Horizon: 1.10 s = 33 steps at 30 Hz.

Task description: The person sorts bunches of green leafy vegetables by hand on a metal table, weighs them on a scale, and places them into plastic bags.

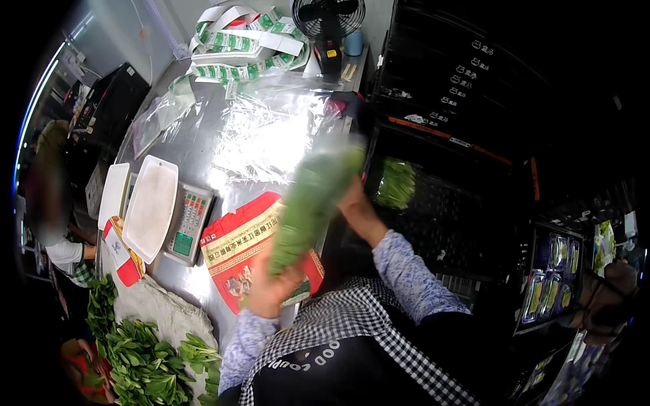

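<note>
A long clear bag of leafy greens [308, 203] slants across the middle, smeared by motion. My left hand [271, 287] grips its lower end, the thumb side against the leaves. Farther up, my right hand [357, 208] is closed on the right side of the same bag; part of its fingers is hidden behind the greens. Under the bag lies a red and cream printed sack [233, 237] on the metal table [233, 111]. To the left stands a weighing scale [189, 220] with a white tray [152, 199] beside it.
Clear plastic bags [264, 139] are spread over the table's far part, below a heap of green and white labels [237, 44] and a fan [328, 24]. At right, a black crate [440, 223] holds a packed bag of greens [395, 183]. Loose leafy greens [145, 362] lie lower left.
</note>
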Each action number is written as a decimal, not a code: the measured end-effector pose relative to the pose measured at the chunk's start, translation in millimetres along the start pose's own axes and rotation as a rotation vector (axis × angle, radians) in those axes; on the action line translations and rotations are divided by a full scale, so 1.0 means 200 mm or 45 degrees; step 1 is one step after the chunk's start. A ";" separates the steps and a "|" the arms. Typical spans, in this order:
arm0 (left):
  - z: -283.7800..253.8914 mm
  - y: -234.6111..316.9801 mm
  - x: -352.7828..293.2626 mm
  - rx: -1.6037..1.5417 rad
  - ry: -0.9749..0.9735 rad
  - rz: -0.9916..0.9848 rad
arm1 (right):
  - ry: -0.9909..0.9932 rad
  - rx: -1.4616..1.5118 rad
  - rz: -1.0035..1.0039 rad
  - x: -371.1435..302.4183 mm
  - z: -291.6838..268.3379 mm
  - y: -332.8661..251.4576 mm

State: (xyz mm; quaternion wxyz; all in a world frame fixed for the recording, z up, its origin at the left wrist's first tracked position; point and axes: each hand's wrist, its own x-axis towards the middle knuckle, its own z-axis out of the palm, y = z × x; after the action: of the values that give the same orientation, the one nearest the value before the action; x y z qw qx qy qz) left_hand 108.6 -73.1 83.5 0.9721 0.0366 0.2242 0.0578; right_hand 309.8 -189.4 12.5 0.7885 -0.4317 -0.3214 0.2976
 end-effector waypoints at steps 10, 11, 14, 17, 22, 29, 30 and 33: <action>-0.10 -0.38 0.39 0.673 -0.085 -0.805 | 0.998 0.106 0.466 -0.51 -0.48 -0.30; -0.08 -0.39 0.38 0.818 -0.035 -0.713 | 1.073 0.059 0.466 -0.55 -0.53 -0.33; 0.00 -0.36 0.30 1.137 0.052 -0.405 | 1.262 -0.243 0.477 -0.72 -0.83 -0.42; -0.01 -0.28 0.22 1.135 0.144 -0.161 | 1.324 -0.443 0.723 -0.82 -1.03 -0.59; -0.21 -0.19 0.05 1.033 0.434 0.070 | 1.454 -0.789 0.971 -0.83 -1.68 -0.23; -0.35 -0.12 -0.10 2.108 0.925 0.976 | 1.410 -1.463 1.455 -0.66 -1.90 0.14; -0.37 -0.13 -0.16 2.458 1.005 1.208 | 1.406 -1.718 1.612 -0.61 -1.84 0.14; -0.56 -0.10 -0.22 2.728 1.185 1.303 | 1.335 -1.936 0.683 -0.60 -1.83 0.15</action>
State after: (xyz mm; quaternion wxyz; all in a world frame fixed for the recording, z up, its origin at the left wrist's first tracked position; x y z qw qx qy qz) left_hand 22.3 -93.5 -1.0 0.1532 0.8579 0.4371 0.2226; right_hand 509.1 -445.2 -198.4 0.2469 -0.9648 0.0746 -0.0509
